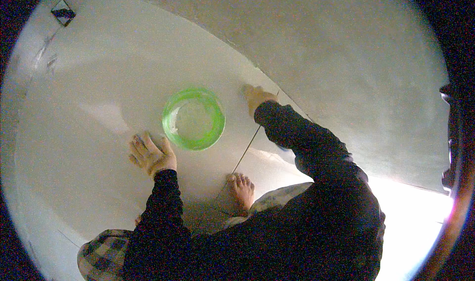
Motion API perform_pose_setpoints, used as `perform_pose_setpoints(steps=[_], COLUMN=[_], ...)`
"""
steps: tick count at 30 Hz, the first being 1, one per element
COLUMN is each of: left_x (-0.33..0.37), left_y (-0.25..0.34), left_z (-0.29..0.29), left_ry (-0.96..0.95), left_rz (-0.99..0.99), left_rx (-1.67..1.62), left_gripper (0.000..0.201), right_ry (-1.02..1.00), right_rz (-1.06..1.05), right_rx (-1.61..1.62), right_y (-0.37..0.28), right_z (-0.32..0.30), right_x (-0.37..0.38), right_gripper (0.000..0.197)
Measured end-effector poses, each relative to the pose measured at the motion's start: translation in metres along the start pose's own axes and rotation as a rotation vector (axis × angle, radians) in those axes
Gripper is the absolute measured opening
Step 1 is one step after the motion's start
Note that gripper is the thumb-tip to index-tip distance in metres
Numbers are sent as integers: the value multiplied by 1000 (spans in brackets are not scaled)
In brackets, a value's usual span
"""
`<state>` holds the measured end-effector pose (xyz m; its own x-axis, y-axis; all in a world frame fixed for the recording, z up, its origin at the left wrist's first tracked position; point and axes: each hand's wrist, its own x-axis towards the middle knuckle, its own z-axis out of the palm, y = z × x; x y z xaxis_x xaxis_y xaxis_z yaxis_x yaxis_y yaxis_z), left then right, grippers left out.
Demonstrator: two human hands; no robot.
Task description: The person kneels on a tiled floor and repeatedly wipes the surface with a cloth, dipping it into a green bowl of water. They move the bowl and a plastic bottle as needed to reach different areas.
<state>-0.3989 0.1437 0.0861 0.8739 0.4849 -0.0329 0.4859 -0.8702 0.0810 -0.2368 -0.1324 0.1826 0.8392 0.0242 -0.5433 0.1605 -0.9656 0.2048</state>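
A round green basin point(215, 128) stands on the pale floor in front of me, with a lighter, whitish bottom inside. Just below and left of it is my left hand point(152, 156), fingers spread apart and holding nothing. To the basin's right, my right hand point(257, 98) is low by the foot of the wall, its fingers blurred, so any small thing in it is hidden. A thin dark line or stick point(246, 150) runs from under my right forearm toward my bare foot point(242, 192); which of the two it is I cannot make out.
A grey wall point(346, 58) rises along the right side. A small square drain cover point(63, 12) lies at the far left of the floor point(89, 152). Strong light comes through an opening point(413, 221) at the lower right. My knee in checked cloth point(106, 254) shows at the lower left.
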Motion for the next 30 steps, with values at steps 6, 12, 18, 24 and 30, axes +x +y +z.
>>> perform_pose_setpoints(steps=[6, 12, 18, 24, 30], left_x=[3, 11, -1, 7, 3], left_y=[12, 21, 23, 29, 19], left_z=[-22, -12, 8, 27, 78], left_ry=[-13, -30, -37, -30, 160], left_rz=[-58, -48, -56, 3, 38], left_rx=[-55, 25, 15, -8, 222], left_gripper=[63, 65, 66, 64, 62], right_ry=[-24, 160, 256, 208, 404], right_rz=[-85, -50, -157, -326, -301], right_rx=[-94, -5, -180, -354, -48], right_y=[40, 74, 102, 111, 95], right_z=[-28, -5, 44, 64, 54], right_x=[27, 90, 124, 177, 135], right_gripper=[49, 42, 35, 27, 28])
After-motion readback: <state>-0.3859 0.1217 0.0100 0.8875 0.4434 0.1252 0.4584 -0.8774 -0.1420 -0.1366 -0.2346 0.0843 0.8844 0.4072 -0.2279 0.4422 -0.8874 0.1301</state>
